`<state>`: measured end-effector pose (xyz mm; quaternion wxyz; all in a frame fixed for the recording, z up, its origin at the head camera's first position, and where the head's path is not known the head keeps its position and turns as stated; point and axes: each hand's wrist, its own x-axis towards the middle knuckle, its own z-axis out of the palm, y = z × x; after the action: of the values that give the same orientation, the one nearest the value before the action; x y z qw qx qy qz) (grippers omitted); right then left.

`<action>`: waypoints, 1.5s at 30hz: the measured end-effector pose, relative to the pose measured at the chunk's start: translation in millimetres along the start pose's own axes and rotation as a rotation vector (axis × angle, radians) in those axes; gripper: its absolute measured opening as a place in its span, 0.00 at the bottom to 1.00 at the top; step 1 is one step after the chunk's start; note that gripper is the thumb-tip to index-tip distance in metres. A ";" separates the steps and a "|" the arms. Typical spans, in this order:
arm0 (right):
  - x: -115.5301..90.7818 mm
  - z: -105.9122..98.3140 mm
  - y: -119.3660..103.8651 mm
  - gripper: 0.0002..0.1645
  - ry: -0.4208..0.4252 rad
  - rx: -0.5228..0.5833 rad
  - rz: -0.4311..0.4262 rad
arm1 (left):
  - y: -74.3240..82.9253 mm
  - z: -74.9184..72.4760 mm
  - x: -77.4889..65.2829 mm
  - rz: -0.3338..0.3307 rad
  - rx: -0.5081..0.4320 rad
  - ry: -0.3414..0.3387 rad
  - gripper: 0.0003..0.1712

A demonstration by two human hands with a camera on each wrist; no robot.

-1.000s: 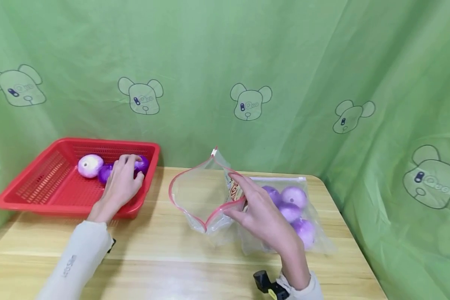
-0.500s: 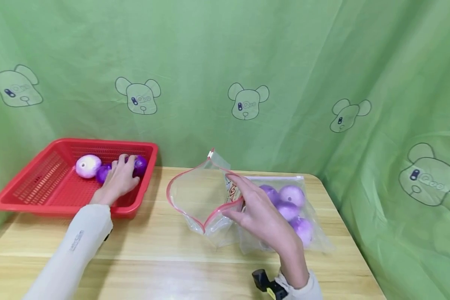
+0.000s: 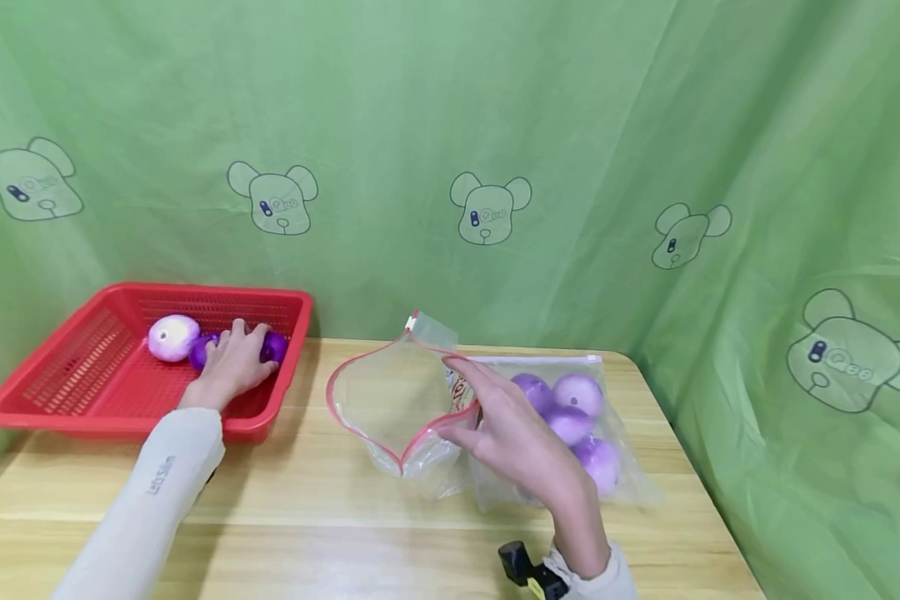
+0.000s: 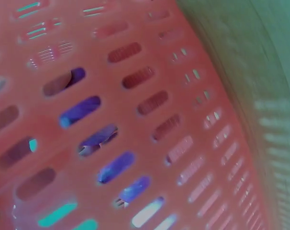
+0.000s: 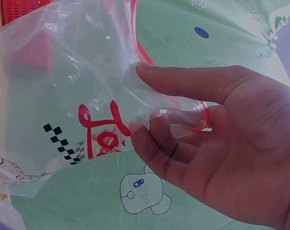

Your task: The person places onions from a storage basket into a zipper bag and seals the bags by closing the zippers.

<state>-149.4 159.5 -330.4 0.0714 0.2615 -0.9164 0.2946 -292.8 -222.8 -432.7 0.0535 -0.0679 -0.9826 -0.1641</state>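
My left hand reaches into the red plastic basket, its fingers curled over a dark purple onion near the right wall. Another dark purple onion and a paler one lie to its left. The left wrist view shows purple through the slots of the basket wall, with that hand mostly hidden. My right hand pinches the red-edged mouth of a clear zip bag, holding it spread apart. In the right wrist view, thumb and fingers hold the bag's film at the edge.
A second clear zip bag with several purple onions lies flat on the wooden table, right of the held bag. A green curtain hangs behind and along the right side.
My left hand stays over the onions in the basket, with small finger shifts. My right hand keeps its hold on the bag mouth. The whole head view has drifted slightly.
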 end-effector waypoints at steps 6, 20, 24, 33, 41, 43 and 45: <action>-0.6 -0.1 0.1 0.49 -0.010 0.005 0.006 | -1.9 -0.1 -0.7 0.091 -0.024 0.038 0.34; 0.7 1.3 -0.9 0.48 -0.012 -0.010 0.000 | 4.8 -16.8 -18.7 0.052 -0.129 0.110 0.38; 1.2 1.9 -1.7 0.49 -0.017 -0.002 0.011 | 7.9 -17.1 -28.0 0.039 -0.153 0.148 0.38; 5.5 10.1 -6.2 0.57 -0.017 0.102 0.060 | 27.8 -25.7 -56.5 0.014 -0.206 0.339 0.41; 12.1 25.9 -9.4 0.60 0.018 0.105 0.008 | 40.8 -34.9 -77.2 0.022 -0.249 0.442 0.43; 13.6 29.3 -9.9 0.61 0.024 0.098 -0.009 | 43.6 -37.7 -80.6 0.021 -0.253 0.444 0.43; 14.5 32.2 -9.8 0.60 0.028 0.091 -0.015 | 47.0 -41.7 -83.6 0.015 -0.258 0.441 0.43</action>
<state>-155.9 127.9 -347.6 0.0745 0.2671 -0.8990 0.3390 -199.9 -202.2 -389.3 0.2585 -0.0440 -0.9176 -0.2986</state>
